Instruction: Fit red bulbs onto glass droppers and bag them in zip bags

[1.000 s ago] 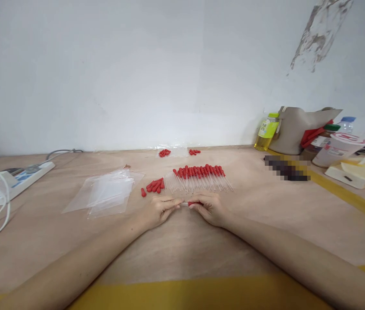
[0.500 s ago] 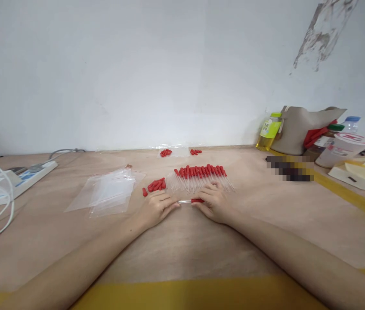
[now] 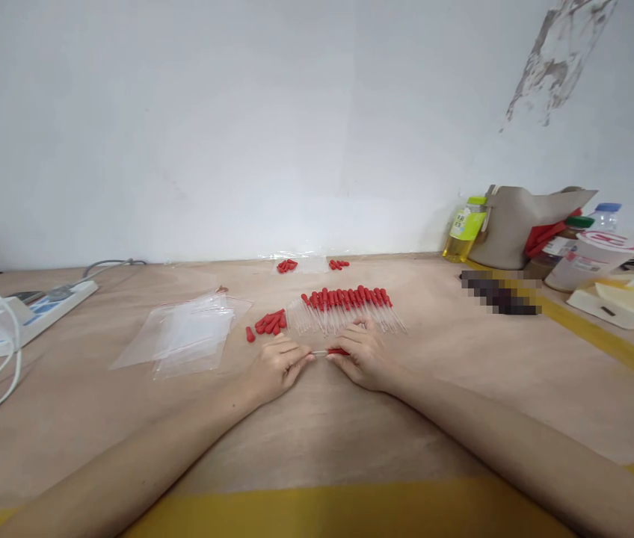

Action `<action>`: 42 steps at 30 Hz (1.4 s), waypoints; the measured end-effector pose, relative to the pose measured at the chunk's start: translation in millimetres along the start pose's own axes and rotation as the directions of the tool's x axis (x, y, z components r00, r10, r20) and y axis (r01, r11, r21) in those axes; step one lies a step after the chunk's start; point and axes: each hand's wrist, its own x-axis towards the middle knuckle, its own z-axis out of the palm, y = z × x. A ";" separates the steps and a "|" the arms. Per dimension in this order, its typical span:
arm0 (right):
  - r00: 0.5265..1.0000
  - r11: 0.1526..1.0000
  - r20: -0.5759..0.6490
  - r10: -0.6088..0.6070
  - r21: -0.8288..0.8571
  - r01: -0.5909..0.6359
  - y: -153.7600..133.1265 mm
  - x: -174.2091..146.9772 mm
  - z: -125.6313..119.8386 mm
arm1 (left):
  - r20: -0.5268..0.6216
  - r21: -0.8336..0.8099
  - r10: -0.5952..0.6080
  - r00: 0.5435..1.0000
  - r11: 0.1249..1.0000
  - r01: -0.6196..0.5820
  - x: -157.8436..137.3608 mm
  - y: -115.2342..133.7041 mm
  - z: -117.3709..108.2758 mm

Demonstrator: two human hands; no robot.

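Observation:
Between finger and thumb, my left hand (image 3: 280,364) pinches a thin clear dropper tube (image 3: 318,353). My right hand (image 3: 362,354) is closed on a red rubber bulb (image 3: 338,351) at the tube's right end; the fingers hide part of it. Just beyond the hands lies a row of droppers (image 3: 348,299) with red bulbs pointing away and clear tubes toward me. Bare clear tubes (image 3: 301,314) lie at the row's left end. Left of them is a small heap of loose red bulbs (image 3: 271,323), with one single bulb (image 3: 250,334) apart.
Clear plastic bags (image 3: 191,332) lie spread on the left, near a power strip (image 3: 59,306) with white cables. Two small groups of red bulbs (image 3: 287,266) rest on plastic by the wall. At right stand a yellow drink bottle (image 3: 464,230), a grey bag (image 3: 511,228) and a cup (image 3: 591,258).
My hands have come slightly closer together, and less of the clear tube shows between them. The row of droppers and the loose bulbs lie as before.

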 end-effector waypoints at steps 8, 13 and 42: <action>0.980 0.909 -0.080 0.183 0.394 -0.138 -5.9 6.4 2.3 | -0.035 -0.063 -0.050 0.998 0.997 0.048 3.9 -0.5 0.5; 0.828 0.582 -0.033 0.559 0.727 -0.364 -0.2 18.2 -2.3 | -0.005 -0.104 -0.102 0.995 0.989 0.101 6.5 3.6 -5.7; 0.755 0.742 0.008 0.655 -0.194 -0.641 84.0 59.0 -2.7 | 0.258 0.488 -0.442 0.859 0.827 0.279 56.9 -49.3 5.0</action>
